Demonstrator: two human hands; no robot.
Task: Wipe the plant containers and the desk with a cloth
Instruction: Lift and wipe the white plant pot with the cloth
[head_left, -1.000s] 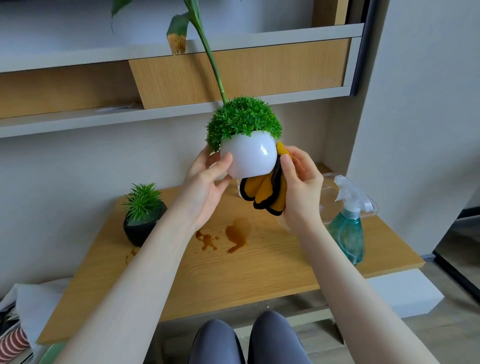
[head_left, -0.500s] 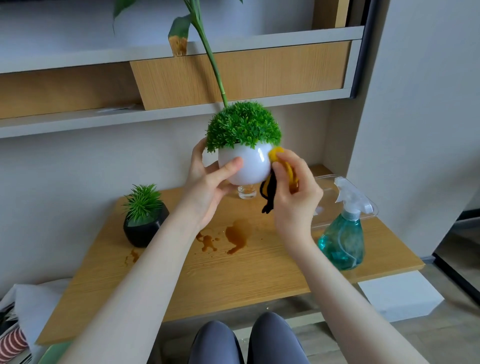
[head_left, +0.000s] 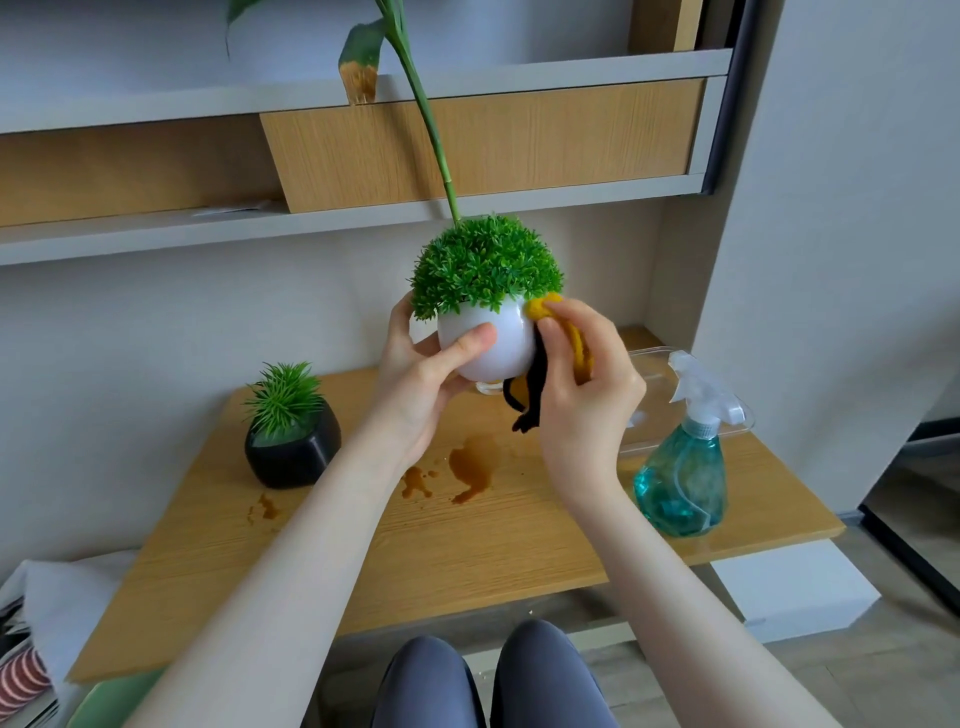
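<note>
The white pot (head_left: 485, 343) is held up in the air above the far middle of the desk (head_left: 467, 540), between the two hands. The left hand (head_left: 421, 374) grips it from the left, thumb across its near face. The right hand (head_left: 582, 384) grips the yellow cloth (head_left: 563, 332) and presses it on the pot's upper right side, just under the rim, so the right hand is the one placed to wipe. The pot is round, glossy and upright, topped with a dome of small green leaves; a black edge of the cloth hangs below it. The black pot (head_left: 293, 447) stands on the desk to the left, near brown spills (head_left: 470, 467), both probably not yet wiped.
</note>
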